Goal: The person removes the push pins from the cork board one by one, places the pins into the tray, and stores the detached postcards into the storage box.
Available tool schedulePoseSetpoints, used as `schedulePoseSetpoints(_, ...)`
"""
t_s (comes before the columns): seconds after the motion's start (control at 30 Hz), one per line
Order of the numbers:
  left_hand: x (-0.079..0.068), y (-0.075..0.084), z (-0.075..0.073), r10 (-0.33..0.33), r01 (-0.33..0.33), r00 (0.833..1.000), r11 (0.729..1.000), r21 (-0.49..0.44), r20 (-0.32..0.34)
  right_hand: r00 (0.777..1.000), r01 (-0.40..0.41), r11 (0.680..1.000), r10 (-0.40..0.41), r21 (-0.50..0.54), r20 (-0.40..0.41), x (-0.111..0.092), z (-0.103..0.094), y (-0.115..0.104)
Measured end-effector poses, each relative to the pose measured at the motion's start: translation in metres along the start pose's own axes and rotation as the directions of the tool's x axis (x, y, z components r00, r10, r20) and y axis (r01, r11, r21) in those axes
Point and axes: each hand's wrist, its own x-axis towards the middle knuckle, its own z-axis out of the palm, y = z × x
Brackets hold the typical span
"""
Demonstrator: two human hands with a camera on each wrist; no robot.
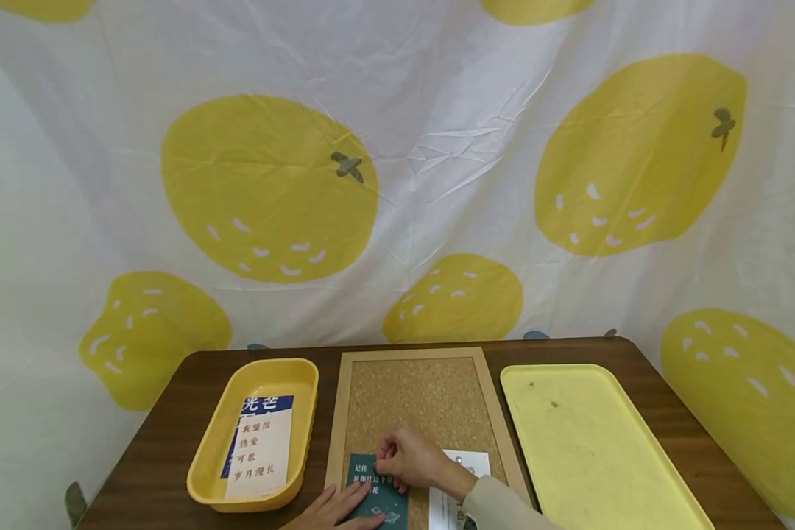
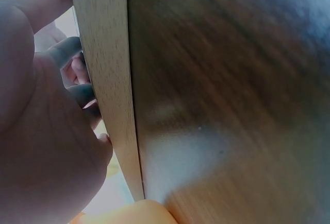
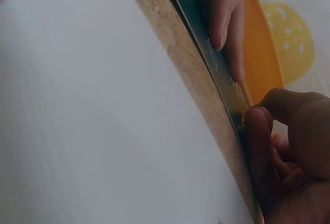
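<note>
A dark green card [image 1: 386,508] with white lettering lies on the lower left of a framed corkboard [image 1: 414,401]. My left hand [image 1: 334,509] rests on the card's left part, its fingers stretched out flat. At the card's upper edge my right hand [image 1: 411,460] brings thumb and forefinger together in a pinch against it; the fingertips [image 3: 258,116] hide the small thing between them. To the right, partly under my right wrist, a white card [image 1: 442,508] is on the cork with a small round pin [image 1: 459,459] at its top.
A yellow-orange basin [image 1: 205,449] stands left of the board, holding a white lettered card [image 1: 261,456] over a blue one [image 1: 281,403]. Right of the board lies a pale yellow tray [image 1: 603,442]. Behind the brown table [image 1: 152,442] hangs a lemon-print cloth [image 1: 437,184].
</note>
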Motion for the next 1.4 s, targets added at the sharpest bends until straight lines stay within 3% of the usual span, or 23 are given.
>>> schedulePoseSetpoints(1.4,-0.0006,0.0002,-0.0007,0.041,-0.039,0.999,0.998,0.046,-0.023,1.0,-0.006,0.999,0.007,0.033,-0.02,0.0017,-0.0022,0.0013)
